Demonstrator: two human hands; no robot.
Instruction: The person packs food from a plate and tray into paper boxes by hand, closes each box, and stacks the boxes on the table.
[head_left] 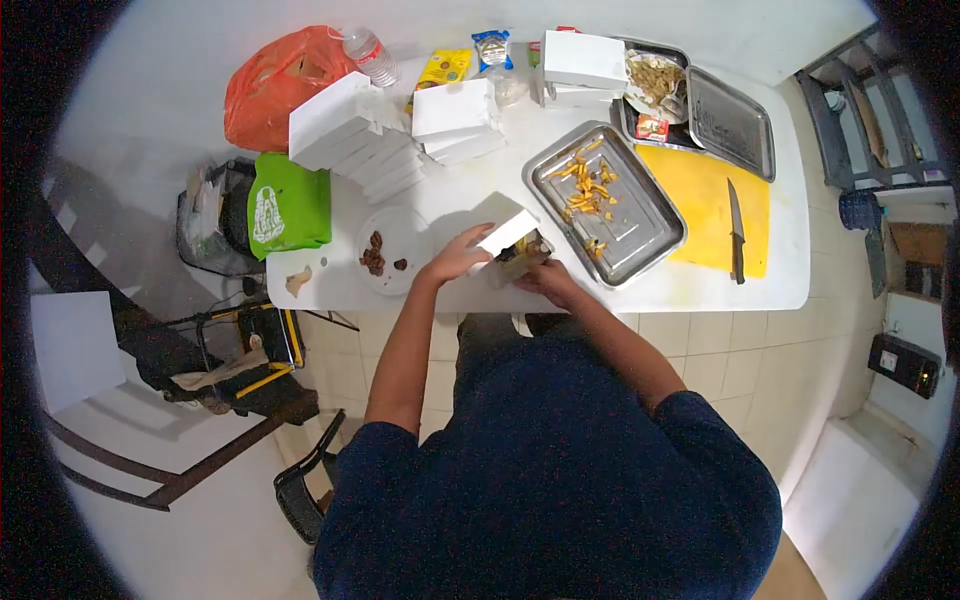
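A small white cardboard food box (507, 231) is between my hands at the table's front edge, its lid tilted up. Dark and yellowish food shows inside, too small to name. My left hand (459, 256) grips the lid side of the box, with the thumb low and the fingers along its upper edge. At the lower right, my right hand (548, 281) has its fingers closed on the near side of the box, partly hidden. Left of them lies a clear round plate (408, 233) with brown meat pieces (374, 256). To the right is a steel tray (640, 240) with fries (590, 188).
Stacks of white boxes (335, 122) stand at the back. A yellow cutting board (690, 215) bears a knife (737, 235). An orange bag (285, 90), a green bag (290, 200), a plastic bottle (371, 58) and a second steel tray (733, 122) surround the work area.
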